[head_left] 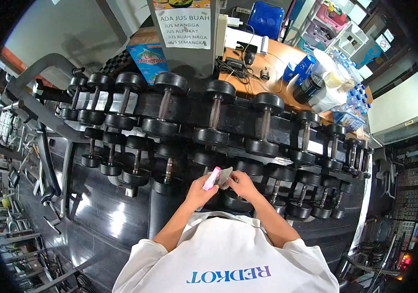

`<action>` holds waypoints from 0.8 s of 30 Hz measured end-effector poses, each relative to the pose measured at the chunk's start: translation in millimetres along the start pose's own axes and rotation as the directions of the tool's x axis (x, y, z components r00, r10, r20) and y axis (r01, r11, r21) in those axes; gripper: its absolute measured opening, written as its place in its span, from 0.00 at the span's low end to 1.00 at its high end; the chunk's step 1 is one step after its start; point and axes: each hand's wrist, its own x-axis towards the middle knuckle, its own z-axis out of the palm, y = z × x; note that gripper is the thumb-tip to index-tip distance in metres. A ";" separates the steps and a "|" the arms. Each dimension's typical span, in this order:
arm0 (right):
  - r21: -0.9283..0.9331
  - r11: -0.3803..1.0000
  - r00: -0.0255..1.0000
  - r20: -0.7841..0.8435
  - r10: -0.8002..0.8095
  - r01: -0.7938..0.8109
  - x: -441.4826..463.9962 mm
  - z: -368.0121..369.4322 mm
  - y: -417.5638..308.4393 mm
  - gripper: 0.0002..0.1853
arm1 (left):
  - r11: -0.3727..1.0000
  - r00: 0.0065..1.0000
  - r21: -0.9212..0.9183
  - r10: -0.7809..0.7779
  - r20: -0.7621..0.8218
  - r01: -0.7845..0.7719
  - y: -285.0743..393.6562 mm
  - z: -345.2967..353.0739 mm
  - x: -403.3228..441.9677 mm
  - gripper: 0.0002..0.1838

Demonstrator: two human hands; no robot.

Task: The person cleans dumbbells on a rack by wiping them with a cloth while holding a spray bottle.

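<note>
- Risk: packet (212, 178) could drop among the dumbbells (211, 136), should my left hand (200, 191) slacken.
- Risk: scrap (226, 176) might slip or tear, should my right hand (242, 185) pull too hard.
- Grip: left hand grasping packet, right hand pinching scrap.
- Packet: small, pink and white, tilted; over the near dumbbells, just left of scrap.
- Scrap: grey-green, thin; material unclear.

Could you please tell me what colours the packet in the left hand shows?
The packet is pink and white; the head view shows it.
</note>
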 end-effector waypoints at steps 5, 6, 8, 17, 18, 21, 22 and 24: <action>0.241 0.969 0.994 -0.074 0.079 -0.059 -26.2 -21.7 5.2 0.17 | 0.873 0.964 -0.429 -0.266 -0.024 0.230 0.9 28.3 -4.9 0.18; 0.062 0.993 0.959 -0.270 -0.082 0.102 -32.1 -24.9 2.5 0.20 | 0.876 0.967 -0.430 -0.254 -0.030 0.217 6.8 34.6 -5.5 0.18; 0.397 0.917 0.994 -0.107 -0.005 0.047 -50.3 -29.4 -5.6 0.25 | 0.828 0.957 -0.545 -0.249 -0.149 0.131 15.4 51.4 -13.2 0.16; 0.405 0.908 0.975 0.138 -0.175 0.106 -76.2 -15.1 -1.7 0.42 | 0.952 0.952 -0.296 -0.013 -0.306 -0.082 14.8 102.9 -18.8 0.31; 0.405 0.908 0.973 0.145 -0.181 0.108 -76.1 -11.9 -0.2 0.42 | 0.951 0.949 -0.297 -0.016 -0.314 -0.082 19.4 100.9 -20.6 0.31; 0.525 0.838 0.986 -0.015 -0.165 0.148 -65.2 1.5 15.8 0.36 | 0.992 0.955 0.060 0.122 -0.268 -0.110 32.5 96.0 -21.9 0.32; 0.591 0.805 0.998 -0.002 -0.069 0.056 -65.0 3.4 23.3 0.33 | 0.992 0.952 0.064 0.122 -0.279 -0.109 31.1 95.4 -19.2 0.32; 0.562 0.826 0.999 -0.005 -0.048 0.043 -55.6 -6.4 27.4 0.29 | 0.834 0.990 -0.550 -0.109 -0.093 0.041 32.5 92.2 -12.4 0.37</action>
